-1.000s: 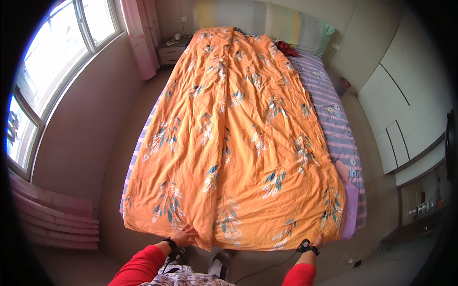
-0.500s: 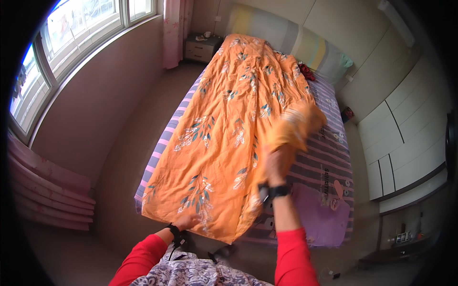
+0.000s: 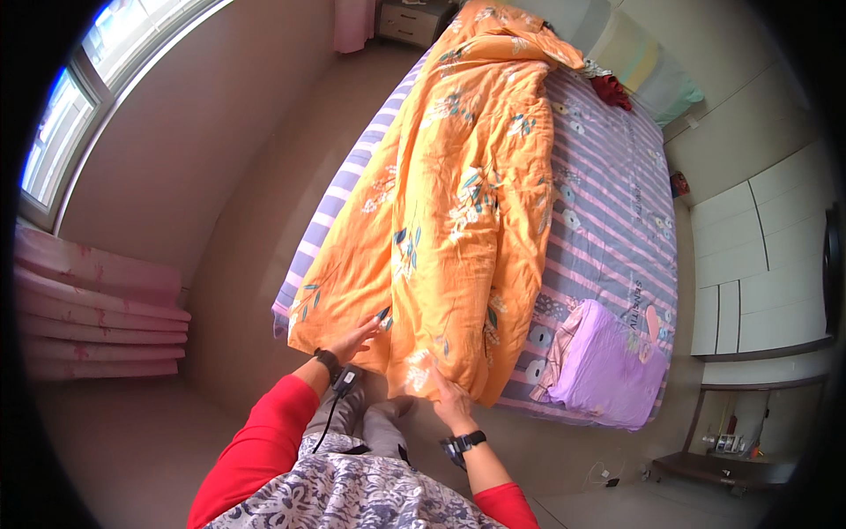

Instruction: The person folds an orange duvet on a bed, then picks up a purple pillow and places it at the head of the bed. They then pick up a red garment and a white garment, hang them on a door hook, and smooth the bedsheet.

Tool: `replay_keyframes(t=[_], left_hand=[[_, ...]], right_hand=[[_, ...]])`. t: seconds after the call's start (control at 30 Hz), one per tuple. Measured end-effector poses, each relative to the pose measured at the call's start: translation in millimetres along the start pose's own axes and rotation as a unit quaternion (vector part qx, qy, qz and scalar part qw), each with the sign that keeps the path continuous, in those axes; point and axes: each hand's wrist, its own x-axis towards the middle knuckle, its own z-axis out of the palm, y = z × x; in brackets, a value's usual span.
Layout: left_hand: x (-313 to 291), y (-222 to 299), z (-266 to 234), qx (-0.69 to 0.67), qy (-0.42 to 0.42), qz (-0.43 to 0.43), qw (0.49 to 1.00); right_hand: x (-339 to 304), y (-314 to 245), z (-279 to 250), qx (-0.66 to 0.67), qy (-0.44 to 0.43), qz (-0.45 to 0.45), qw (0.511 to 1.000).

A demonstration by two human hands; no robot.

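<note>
An orange quilt (image 3: pixel 441 203) with white flowers and dark green leaves lies lengthwise on the bed, its right part folded over toward the middle. My left hand (image 3: pixel 354 341) rests at the quilt's near edge, fingers stretched out and apart. To its right, my right hand (image 3: pixel 453 407) holds the near edge of the folded part between its fingers. Both wrists carry dark bands with small devices. Beneath the quilt, a striped purple and grey bed sheet (image 3: pixel 608 203) shows on the right and along the left side.
A folded lilac cloth bundle (image 3: pixel 608 366) lies at the bed's near right corner. Dark red cloth (image 3: pixel 611 92) sits near the pillows (image 3: pixel 636 57). A nightstand (image 3: pixel 407 22) stands at the far left, a pink curtain (image 3: pixel 106 309) hangs left, and white cabinets (image 3: pixel 767 256) line the right.
The quilt's right part has swung over to the left and now lies folded, baring more sheet. My right hand came down and nearer; my left has opened. The view has shifted.
</note>
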Motion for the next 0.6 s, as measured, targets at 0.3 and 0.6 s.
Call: replay_keyframes(t=[0.3, 0.6], left_hand=[[-13.6, 3.8, 77.6, -0.127, -0.014, 0.022, 0.992], [-83.8, 144.2, 27.5, -0.036, 0.110, 0.417, 0.901]], right_hand=[[-3.2, -15.6, -29.0, 0.080, 0.093, 0.028, 0.992], [-10.0, 56.8, 6.4, -0.212, -0.024, 0.175, 0.961]])
